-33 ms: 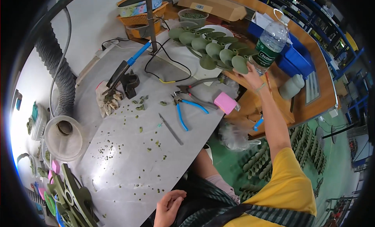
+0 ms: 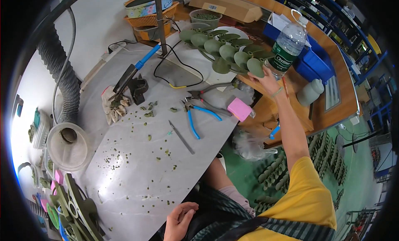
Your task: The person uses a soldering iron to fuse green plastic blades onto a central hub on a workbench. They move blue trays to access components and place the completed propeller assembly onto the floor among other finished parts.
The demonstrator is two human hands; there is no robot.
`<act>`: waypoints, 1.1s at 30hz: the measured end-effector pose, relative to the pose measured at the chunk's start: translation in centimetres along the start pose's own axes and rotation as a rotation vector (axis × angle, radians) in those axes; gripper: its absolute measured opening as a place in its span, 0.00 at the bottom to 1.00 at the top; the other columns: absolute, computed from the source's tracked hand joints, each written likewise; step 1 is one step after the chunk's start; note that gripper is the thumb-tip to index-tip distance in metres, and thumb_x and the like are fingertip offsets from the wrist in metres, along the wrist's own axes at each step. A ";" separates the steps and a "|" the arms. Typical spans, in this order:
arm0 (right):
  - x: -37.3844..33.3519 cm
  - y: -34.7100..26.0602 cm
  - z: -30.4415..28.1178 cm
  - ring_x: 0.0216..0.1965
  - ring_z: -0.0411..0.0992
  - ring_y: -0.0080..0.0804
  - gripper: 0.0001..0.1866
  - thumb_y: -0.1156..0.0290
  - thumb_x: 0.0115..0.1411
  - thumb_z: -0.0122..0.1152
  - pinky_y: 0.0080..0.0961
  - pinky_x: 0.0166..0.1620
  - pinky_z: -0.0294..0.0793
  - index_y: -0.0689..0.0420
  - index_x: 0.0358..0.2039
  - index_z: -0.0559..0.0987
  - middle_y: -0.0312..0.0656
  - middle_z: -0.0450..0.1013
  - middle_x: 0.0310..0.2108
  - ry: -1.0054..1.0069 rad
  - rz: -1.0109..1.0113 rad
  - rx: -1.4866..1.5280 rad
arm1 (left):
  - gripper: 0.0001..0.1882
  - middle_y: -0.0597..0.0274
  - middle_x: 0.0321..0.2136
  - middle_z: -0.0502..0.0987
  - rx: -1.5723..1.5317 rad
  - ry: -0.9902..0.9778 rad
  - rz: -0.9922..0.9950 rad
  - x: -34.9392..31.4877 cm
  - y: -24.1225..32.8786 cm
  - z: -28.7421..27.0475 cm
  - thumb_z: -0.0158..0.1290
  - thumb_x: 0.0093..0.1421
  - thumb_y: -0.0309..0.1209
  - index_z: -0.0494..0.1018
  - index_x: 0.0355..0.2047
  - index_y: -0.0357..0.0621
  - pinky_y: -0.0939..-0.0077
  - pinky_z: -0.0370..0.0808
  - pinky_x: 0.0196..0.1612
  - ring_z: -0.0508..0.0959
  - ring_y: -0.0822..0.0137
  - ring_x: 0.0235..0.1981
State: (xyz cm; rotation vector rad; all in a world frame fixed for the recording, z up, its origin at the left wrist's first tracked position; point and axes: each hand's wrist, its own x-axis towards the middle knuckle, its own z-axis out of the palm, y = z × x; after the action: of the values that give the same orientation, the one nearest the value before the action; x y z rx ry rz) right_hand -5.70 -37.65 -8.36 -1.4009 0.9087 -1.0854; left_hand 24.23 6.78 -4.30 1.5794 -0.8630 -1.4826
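A long cluster of dark green, round, leaf-like discs on a stem lies at the back of the bench. My right hand reaches out to its near right end, closed with thumb and fingers on the last disc. My left hand rests at the bench's front edge by my lap, fingers curled, with nothing visible in it. Between the hands lie blue-handled pliers, red-and-grey-handled cutters, a thin metal blade tool and a pink block.
Green crumbs are scattered over the grey bench. A blue-handled soldering-iron-like tool leans on a black stand beside a stained glove. Near my right hand stand a water bottle and a grey-green jar. More green clusters lie on the floor.
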 end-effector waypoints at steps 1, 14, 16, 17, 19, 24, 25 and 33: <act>0.2 -0.2 -0.2 0.28 0.69 0.22 0.15 0.72 0.57 0.62 0.19 0.33 0.69 0.61 0.44 0.72 0.35 0.72 0.31 -0.003 0.022 -0.060 | 0.10 0.55 0.41 0.77 -0.024 0.001 -0.013 -0.1 -0.1 0.2 0.46 0.63 0.20 0.71 0.43 0.30 0.76 0.72 0.50 0.76 0.68 0.43; 0.9 -0.8 1.2 0.41 0.75 0.29 0.36 0.71 0.55 0.66 0.23 0.42 0.77 0.60 0.61 0.58 0.42 0.72 0.43 0.057 0.112 -0.049 | 0.11 0.56 0.42 0.76 -0.103 0.050 -0.074 -4.2 0.2 0.4 0.45 0.63 0.20 0.70 0.45 0.31 0.76 0.71 0.52 0.75 0.68 0.45; 0.5 -1.2 1.4 0.41 0.75 0.30 0.38 0.71 0.55 0.66 0.23 0.42 0.77 0.60 0.62 0.56 0.43 0.71 0.46 0.104 0.088 -0.009 | 0.11 0.56 0.41 0.76 -0.103 0.053 -0.073 -4.9 -0.2 -0.2 0.45 0.63 0.20 0.70 0.45 0.31 0.76 0.71 0.52 0.75 0.68 0.45; 0.6 -1.1 1.3 0.41 0.75 0.30 0.38 0.71 0.55 0.66 0.23 0.42 0.77 0.60 0.62 0.56 0.43 0.71 0.46 0.107 0.083 -0.011 | 0.11 0.56 0.41 0.76 -0.102 0.046 -0.077 -5.1 -0.4 -0.5 0.45 0.63 0.20 0.70 0.45 0.31 0.76 0.71 0.52 0.75 0.68 0.45; 1.0 -0.8 2.2 0.38 0.76 0.29 0.39 0.71 0.55 0.66 0.21 0.39 0.78 0.62 0.62 0.55 0.42 0.72 0.43 0.086 -0.001 -0.075 | 0.11 0.57 0.41 0.76 -0.105 0.040 -0.072 -5.6 -1.5 -1.6 0.46 0.63 0.21 0.70 0.45 0.31 0.76 0.71 0.52 0.75 0.69 0.45; 2.4 -0.8 1.0 0.28 0.73 0.24 0.26 0.72 0.54 0.67 0.16 0.29 0.74 0.66 0.49 0.66 0.40 0.74 0.31 0.062 -0.005 -0.134 | 0.12 0.58 0.43 0.76 -0.122 -0.030 0.010 -6.2 -3.1 -2.7 0.46 0.65 0.24 0.70 0.47 0.33 0.78 0.70 0.52 0.75 0.70 0.47; 2.7 -1.0 0.4 0.23 0.70 0.21 0.23 0.70 0.54 0.68 0.16 0.25 0.69 0.64 0.46 0.68 0.37 0.73 0.26 0.010 0.030 -0.239 | 0.12 0.58 0.43 0.76 -0.130 0.006 0.012 -6.5 -3.3 -2.9 0.46 0.65 0.24 0.70 0.47 0.33 0.78 0.70 0.52 0.75 0.70 0.47; 2.7 0.2 1.9 0.26 0.70 0.22 0.14 0.71 0.58 0.63 0.18 0.30 0.69 0.63 0.42 0.73 0.38 0.73 0.29 -0.069 -0.144 -0.237 | 0.14 0.58 0.45 0.75 -0.106 0.048 0.054 -9.5 -4.5 -3.3 0.47 0.65 0.27 0.70 0.49 0.35 0.77 0.70 0.52 0.74 0.70 0.48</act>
State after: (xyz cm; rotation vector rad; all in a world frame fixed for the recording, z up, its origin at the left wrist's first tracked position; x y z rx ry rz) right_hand -3.13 -39.74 -8.24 -1.7114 0.9198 -1.0540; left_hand 26.59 17.52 -3.88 1.4971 -0.7813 -1.4238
